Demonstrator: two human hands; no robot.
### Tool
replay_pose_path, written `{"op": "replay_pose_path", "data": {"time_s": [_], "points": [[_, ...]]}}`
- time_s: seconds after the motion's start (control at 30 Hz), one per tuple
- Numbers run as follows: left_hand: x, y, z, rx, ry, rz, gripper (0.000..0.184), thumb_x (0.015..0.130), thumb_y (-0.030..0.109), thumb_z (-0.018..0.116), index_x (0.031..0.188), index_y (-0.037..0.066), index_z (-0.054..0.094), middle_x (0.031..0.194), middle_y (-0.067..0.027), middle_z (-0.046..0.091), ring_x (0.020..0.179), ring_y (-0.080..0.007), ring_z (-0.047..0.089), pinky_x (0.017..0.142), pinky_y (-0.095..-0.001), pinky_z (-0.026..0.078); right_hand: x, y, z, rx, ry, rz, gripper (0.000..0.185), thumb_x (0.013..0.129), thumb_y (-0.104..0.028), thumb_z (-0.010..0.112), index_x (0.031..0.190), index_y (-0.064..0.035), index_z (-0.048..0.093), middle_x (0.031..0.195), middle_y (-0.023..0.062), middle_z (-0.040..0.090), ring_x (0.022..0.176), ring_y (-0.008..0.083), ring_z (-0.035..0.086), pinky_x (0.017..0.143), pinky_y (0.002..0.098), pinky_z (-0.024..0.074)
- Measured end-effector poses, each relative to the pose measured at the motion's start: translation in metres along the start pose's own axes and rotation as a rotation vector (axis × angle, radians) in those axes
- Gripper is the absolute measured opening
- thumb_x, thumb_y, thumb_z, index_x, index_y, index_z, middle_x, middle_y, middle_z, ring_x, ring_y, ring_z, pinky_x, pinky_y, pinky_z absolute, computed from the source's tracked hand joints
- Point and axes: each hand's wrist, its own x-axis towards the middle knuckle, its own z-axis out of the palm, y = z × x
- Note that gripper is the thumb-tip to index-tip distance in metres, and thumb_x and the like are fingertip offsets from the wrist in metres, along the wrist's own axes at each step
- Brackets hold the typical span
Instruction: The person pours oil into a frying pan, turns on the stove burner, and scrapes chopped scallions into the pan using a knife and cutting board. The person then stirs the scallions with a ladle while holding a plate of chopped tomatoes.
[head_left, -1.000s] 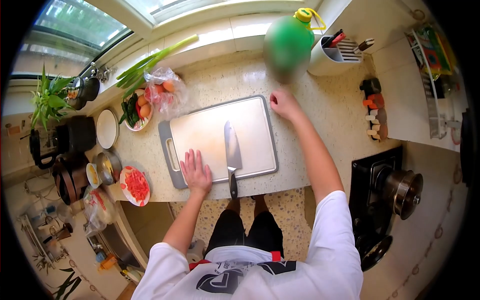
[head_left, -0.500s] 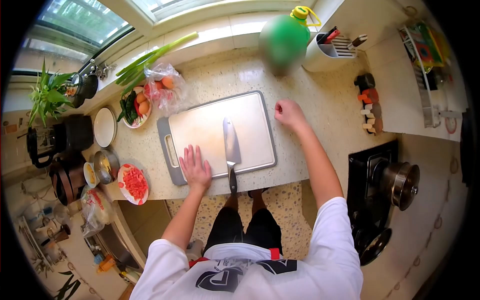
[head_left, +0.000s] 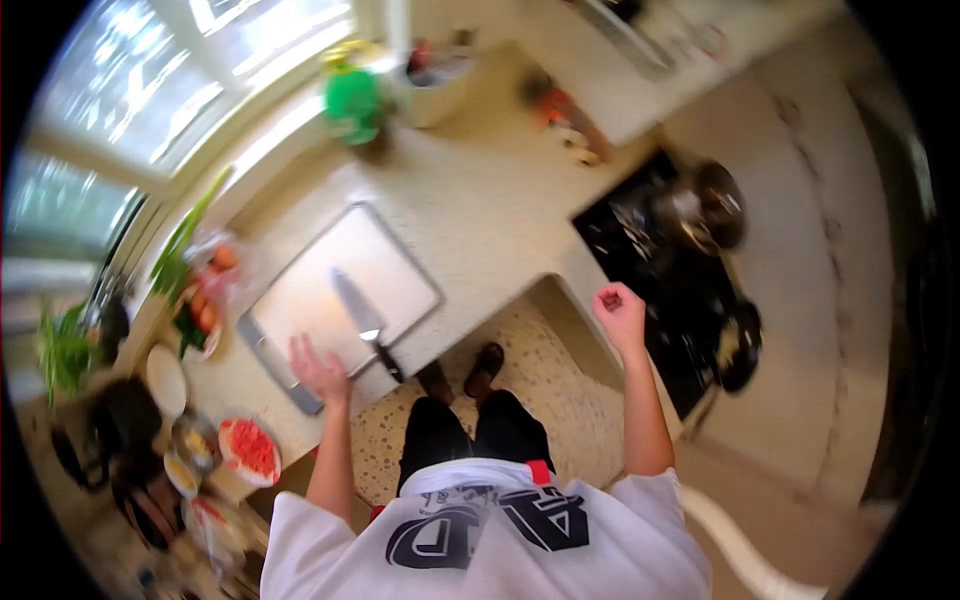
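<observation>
My left hand [head_left: 320, 375] rests with its fingers spread on the lower left part of the cutting board [head_left: 300, 290], near the board's grey handle end. On that board lies a kitchen knife [head_left: 352, 305], its black handle sticking out past the near edge; neither hand touches it. My right hand [head_left: 622, 312] is held up in a closed curl, away from the counter and beside the black stove [head_left: 668, 330]. A small dark patch shows inside the curled fingers, but I cannot make out whether it is an object or shadow.
A plate of chopped red food [head_left: 250, 450] stands left of the board. Behind it are a white plate [head_left: 167, 380], bagged produce [head_left: 225, 262] and green stalks [head_left: 190, 230]. A green bottle [head_left: 352, 105] stands at the back. On the stove are a pot [head_left: 705, 208] and pan [head_left: 742, 347].
The view has turned right, toward the stove. My right hand has moved from beside the board to near the stove, still curled. My left hand stays on the board.
</observation>
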Motion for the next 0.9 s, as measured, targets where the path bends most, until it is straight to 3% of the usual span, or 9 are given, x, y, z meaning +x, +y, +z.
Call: {"op": "replay_pose_path", "data": {"time_s": [0.07,0.2,0.27,0.33,0.57,0.7,0.8,0.9], "points": [[0.003,0.028,-0.004,-0.134,0.04,0.084,0.061,0.084,0.008,0.063,0.144,0.006,0.051,0.153,-0.0218,0.038,0.14,-0.0387,0.037,0.117,-0.0492,0.028,-0.034,0.012,-0.061,0.007,0.147,0.083,0.009,0.079,-0.002,0.075,0.083,-0.0031,0.067,0.071,0.0006,0.066,0.063,0.0079,0.061,0.063,0.0235,0.0509],[0.0,0.104,-0.015,-0.34,-0.073,0.236,0.056,0.087,0.001,0.059,0.142,0.004,0.052,0.15,-0.0213,0.04,0.14,-0.0385,0.039,0.115,-0.0481,0.032,-0.081,0.06,-0.195,-0.068,0.461,0.184,0.008,0.079,-0.002,0.074,0.084,-0.0019,0.068,0.07,0.0024,0.066,0.063,0.0088,0.061,0.063,0.0252,0.0513],[-0.01,0.141,-0.016,-0.454,-0.143,0.262,0.054,0.088,0.001,0.058,0.141,0.004,0.053,0.15,-0.0211,0.04,0.14,-0.0383,0.039,0.115,-0.0473,0.032,-0.092,0.079,-0.259,-0.304,0.582,0.226,0.009,0.079,-0.004,0.074,0.085,-0.0014,0.068,0.07,0.0044,0.068,0.064,0.0104,0.063,0.063,0.026,0.0516],[-0.024,0.167,-0.01,-0.49,-0.18,0.281,0.05,0.09,0.001,0.057,0.14,0.003,0.053,0.149,-0.0208,0.042,0.14,-0.0375,0.039,0.115,-0.0463,0.032,-0.098,0.131,-0.317,-0.381,0.655,0.245,0.012,0.078,-0.009,0.075,0.083,-0.0008,0.068,0.072,0.0093,0.07,0.067,0.0172,0.068,0.065,0.03,0.0538],[-0.094,0.239,-0.008,-0.505,-0.266,0.313,0.046,0.09,0.001,0.058,0.136,0.005,0.058,0.149,-0.0179,0.043,0.137,-0.0344,0.044,0.114,-0.0448,0.034,-0.091,0.242,-0.409,-0.572,0.427,0.305,0.013,0.076,-0.012,0.075,0.086,-0.0049,0.072,0.081,0.012,0.073,0.075,0.0266,0.072,0.07,0.0383,0.0559],[-0.119,0.249,-0.012,-0.522,-0.267,0.297,0.044,0.091,-0.001,0.058,0.135,0.006,0.059,0.149,-0.0172,0.042,0.134,-0.0336,0.047,0.11,-0.0431,0.039,-0.085,0.25,-0.419,-0.548,0.372,0.35,0.01,0.078,-0.014,0.074,0.084,-0.008,0.07,0.078,0.0119,0.071,0.076,0.0321,0.069,0.074,0.0415,0.0543],[-0.125,0.25,-0.017,-0.471,-0.256,0.3,0.044,0.091,-0.002,0.058,0.134,0.006,0.059,0.149,-0.0176,0.042,0.133,-0.0333,0.048,0.11,-0.0425,0.039,-0.08,0.246,-0.423,-0.796,0.325,0.221,0.008,0.078,-0.012,0.072,0.082,-0.0089,0.065,0.078,0.0113,0.067,0.08,0.034,0.066,0.079,0.0431,0.0511],[-0.122,0.257,-0.031,-0.441,-0.211,0.281,0.043,0.091,-0.001,0.058,0.133,0.005,0.06,0.148,-0.0185,0.043,0.133,-0.0334,0.049,0.11,-0.0422,0.039,-0.064,0.203,-0.417,-0.786,0.286,0.386,0.011,0.076,-0.009,0.07,0.081,-0.0091,0.06,0.082,0.0107,0.064,0.086,0.0337,0.063,0.08,0.045,0.0482]]}}
